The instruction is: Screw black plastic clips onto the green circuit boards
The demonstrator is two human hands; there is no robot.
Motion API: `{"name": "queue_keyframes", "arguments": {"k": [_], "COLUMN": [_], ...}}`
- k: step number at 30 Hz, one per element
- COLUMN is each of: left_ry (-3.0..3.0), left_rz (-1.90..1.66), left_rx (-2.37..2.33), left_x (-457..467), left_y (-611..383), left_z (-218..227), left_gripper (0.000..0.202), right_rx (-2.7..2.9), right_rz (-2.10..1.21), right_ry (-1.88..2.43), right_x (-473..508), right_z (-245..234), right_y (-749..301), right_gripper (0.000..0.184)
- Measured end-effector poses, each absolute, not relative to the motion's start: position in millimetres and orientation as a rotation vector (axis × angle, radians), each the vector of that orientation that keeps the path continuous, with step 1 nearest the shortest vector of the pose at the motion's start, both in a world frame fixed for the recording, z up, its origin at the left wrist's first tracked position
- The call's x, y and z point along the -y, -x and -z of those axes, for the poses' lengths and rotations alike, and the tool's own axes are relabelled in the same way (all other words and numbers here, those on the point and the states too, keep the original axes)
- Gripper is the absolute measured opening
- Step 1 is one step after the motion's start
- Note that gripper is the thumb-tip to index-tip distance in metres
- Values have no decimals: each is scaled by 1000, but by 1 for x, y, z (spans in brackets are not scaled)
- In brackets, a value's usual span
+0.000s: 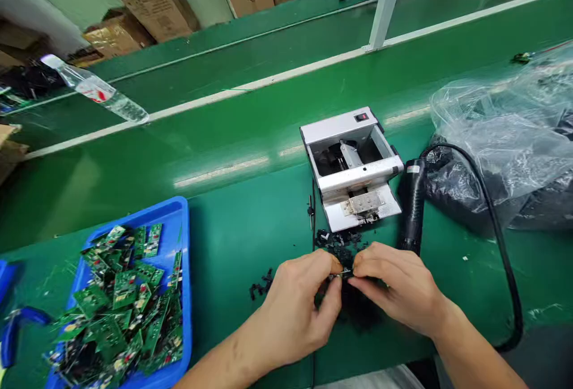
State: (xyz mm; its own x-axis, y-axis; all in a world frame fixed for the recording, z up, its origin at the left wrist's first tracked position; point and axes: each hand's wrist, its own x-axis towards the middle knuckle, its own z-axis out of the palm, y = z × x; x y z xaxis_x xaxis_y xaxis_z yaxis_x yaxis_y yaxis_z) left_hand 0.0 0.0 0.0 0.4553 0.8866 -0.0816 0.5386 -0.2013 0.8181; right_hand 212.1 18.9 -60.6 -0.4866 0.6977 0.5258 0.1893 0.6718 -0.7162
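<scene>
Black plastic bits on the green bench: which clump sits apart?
The small clump left of the left hand; the other bits lie heaped in front of the metal machine.

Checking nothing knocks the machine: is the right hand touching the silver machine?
Apart. The head view shows green belt and black scraps between the right hand and the silver machine.

The scene is brightly lit from above, and long white glare streaks are reflected on the green conveyor belt (250,210) left of the silver bench machine (351,168). Shadows are faint. Straight edges are bowed by wide-angle distortion toward the frame corners, and fine detail is softened throughout.
</scene>
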Motion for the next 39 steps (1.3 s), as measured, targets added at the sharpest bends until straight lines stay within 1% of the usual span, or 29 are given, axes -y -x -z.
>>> {"name": "queue_keyframes", "arguments": {"k": [6, 15, 20, 32, 39], "left_ry": [-1842, -1717, -1704, -1702, -1838], "left_rz": [-561, -601, -621, -666, -727], "left_rx": [-1216, -1165, -1187, -1215, -1213], "left_x": [-2, -5, -5, -2, 0], "left_y": [3, 1, -1, -4, -5], "left_z": [3, 4, 6, 6, 6], "left_gripper": [7, 12, 12, 13, 12], "right_rx": [1993, 1926, 1913, 1907, 1887], "right_rz": [-760, -881, -916, -904, -874], "right_ry": [724, 728, 739, 763, 769], "right_x": [-17, -21, -21, -19, -18], "right_z": [60, 50, 46, 48, 45], "right_y": [-208, -201, -201, -202, -200], "right_gripper": [24, 19, 18, 17, 17]}}
